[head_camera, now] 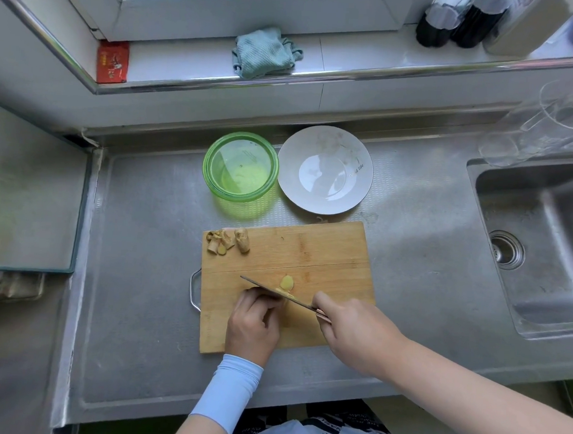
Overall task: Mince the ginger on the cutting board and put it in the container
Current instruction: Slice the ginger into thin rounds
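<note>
A wooden cutting board lies on the steel counter. My right hand grips the handle of a knife, whose blade lies across a piece of ginger. My left hand holds that ginger piece with curled fingers, right behind the blade. One cut ginger slice lies just beyond the blade. Ginger peel scraps sit in the board's far left corner. A green glass container stands behind the board.
A white plate sits right of the container. The sink is at the right, with clear glass jugs behind it. A glass stove top lies at the left. A teal cloth and dark bottles rest on the windowsill.
</note>
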Tool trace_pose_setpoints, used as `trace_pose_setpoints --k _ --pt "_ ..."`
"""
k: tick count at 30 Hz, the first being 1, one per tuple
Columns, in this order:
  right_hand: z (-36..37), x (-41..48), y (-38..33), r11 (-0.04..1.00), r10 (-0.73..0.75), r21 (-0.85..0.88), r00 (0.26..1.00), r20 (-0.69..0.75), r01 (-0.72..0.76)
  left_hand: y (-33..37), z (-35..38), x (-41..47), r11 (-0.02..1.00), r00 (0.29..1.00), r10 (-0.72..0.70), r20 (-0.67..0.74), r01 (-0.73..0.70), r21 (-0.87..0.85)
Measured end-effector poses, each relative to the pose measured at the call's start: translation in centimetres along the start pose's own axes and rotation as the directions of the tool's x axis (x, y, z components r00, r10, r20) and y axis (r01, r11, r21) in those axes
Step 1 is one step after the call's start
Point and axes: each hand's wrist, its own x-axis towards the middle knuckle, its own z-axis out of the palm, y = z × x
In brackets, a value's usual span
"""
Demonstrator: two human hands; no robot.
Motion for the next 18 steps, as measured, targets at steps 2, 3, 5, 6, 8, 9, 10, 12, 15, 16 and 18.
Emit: trace_pose_setpoints --k 2,3,5,6,8,9,10,12,15,16,18 --pt "0.2 0.0 0.1 1.000 0.008 -0.001 1.000 0.001 -0.008 -0.1 0.0 0.0 1.000 1.000 -0.005 0.006 0.005 -0.001" --pt "0.2 0.1 0.0 1.000 0.011 -0.003 1.000 0.001 -0.011 -0.1 0.0 0.0 1.000 1.000 -0.007 0.010 0.007 -0.001" --pt "0.4 0.7 -0.2 1.000 0.014 -0.002 1.000 0.005 -0.014 0.1 -0.1 0.1 1.000 1.000 0.001 0.014 0.000 -0.002" --pt "0.4 1.1 -0.5 1.000 0.019 0.001 1.000 0.012 -0.019 0.2 -0.1 0.1 1.000 1.000 0.011 0.018 -0.010 -0.005" --pt "0.4 1.9 -0.8 0.999 0.040 0.007 0.999 0.029 -0.040 0.4 -0.2 0.1 1.000 0.999 0.027 0.027 -0.026 -0.012" --pt "0.5 2.2 -0.9 0.999 0.049 0.011 0.998 0.034 -0.050 0.4 -0.3 0.1 1.000 0.999 0.028 0.027 -0.027 -0.015" --pt "0.5 2.4 -1.0 0.999 0.051 0.010 0.998 0.036 -0.051 0.4 -0.3 0.2 1.000 0.999 0.026 0.027 -0.025 -0.016" --pt "0.6 2.4 -1.0 0.999 0.045 -0.001 0.998 0.034 -0.046 0.4 -0.3 0.1 1.000 0.999 0.027 0.029 -0.027 -0.015" --pt "0.6 2.2 -1.0 0.999 0.032 -0.005 0.999 0.017 -0.032 0.5 -0.3 0.0 0.999 0.998 0.049 0.026 -0.049 -0.004" --pt "0.6 2.1 -1.0 1.000 0.023 -0.004 1.000 0.005 -0.023 0.5 -0.4 0.0 0.999 0.999 0.049 0.018 -0.049 0.000" --pt "0.7 1.6 -1.0 1.000 0.002 0.003 1.000 -0.029 -0.002 0.5 -0.4 -0.1 0.999 0.999 0.044 -0.006 -0.044 0.008"
